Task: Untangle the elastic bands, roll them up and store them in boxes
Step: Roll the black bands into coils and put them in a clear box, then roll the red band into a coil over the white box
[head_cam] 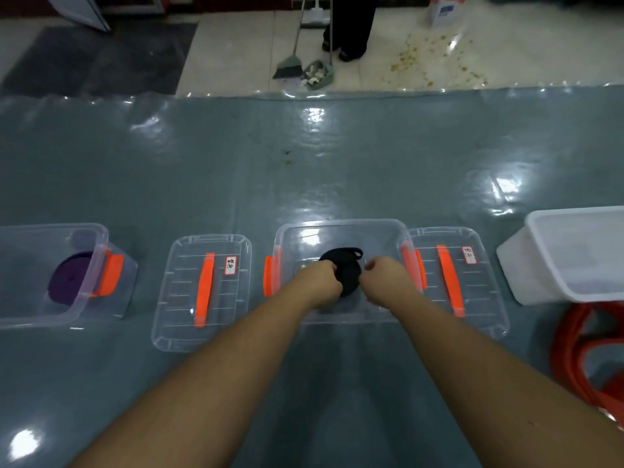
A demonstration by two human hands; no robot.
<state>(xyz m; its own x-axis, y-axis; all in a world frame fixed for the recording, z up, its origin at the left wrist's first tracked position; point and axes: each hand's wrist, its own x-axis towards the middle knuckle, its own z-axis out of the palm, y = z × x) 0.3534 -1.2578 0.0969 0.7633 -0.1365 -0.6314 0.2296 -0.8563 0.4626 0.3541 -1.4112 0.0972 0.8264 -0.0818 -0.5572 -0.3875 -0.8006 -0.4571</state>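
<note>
At 6 o'clock of the middle clear box [341, 228], both forearms reach in over its near wall. Left hand [322, 276] grips the rolled black elastic band [347, 270] with curled fingers; right hand [378, 275] is curled at the roll's 3 o'clock edge, pinching it as far as can be seen. Roll sits inside the box, loose end looping at its 1 o'clock. Clear lid [202, 292] lies at 9 o'clock of the box, second lid [452, 278] at 3 o'clock; each carries a white label with handwritten characters, too small to read. Far-left box [84, 261] holds a purple roll [69, 278]. White tub [574, 255] and orange band [574, 349] at far right.
</note>
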